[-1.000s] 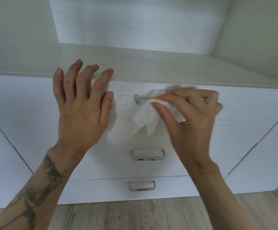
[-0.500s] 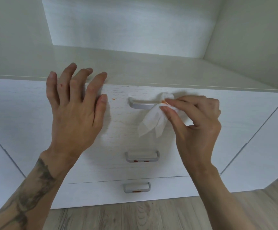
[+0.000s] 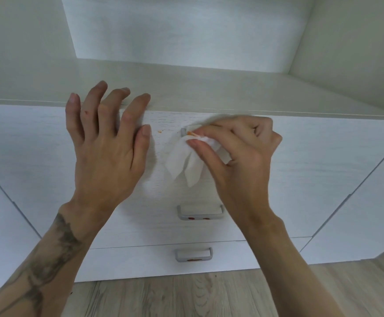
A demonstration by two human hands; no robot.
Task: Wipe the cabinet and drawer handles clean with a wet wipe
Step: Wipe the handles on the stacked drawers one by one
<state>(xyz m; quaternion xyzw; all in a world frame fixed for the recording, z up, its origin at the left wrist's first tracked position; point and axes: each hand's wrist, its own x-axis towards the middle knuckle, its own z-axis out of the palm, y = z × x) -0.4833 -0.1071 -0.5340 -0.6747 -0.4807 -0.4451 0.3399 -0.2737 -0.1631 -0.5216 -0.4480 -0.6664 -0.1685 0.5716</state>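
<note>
My right hand (image 3: 239, 152) pinches a white wet wipe (image 3: 184, 161) against the left end of the top drawer's grey handle (image 3: 185, 130); most of that handle is hidden behind the fingers. An orange smear shows on the wipe by the fingertips. My left hand (image 3: 106, 143) presses flat on the white drawer front (image 3: 312, 161) to the left of the handle, fingers spread. Below, the middle handle (image 3: 200, 212) has red spots along its lower edge, and the bottom handle (image 3: 193, 254) carries an orange-red stain.
A small orange speck (image 3: 159, 132) marks the drawer front between my hands. White cabinet doors flank the drawers at left (image 3: 5, 225) and right (image 3: 365, 213). An open shelf recess (image 3: 186, 83) sits above. Wooden floor (image 3: 186, 296) lies below.
My right hand slid the wipe from the handle's right end back to its left end. My left hand kept its place on the drawer front.
</note>
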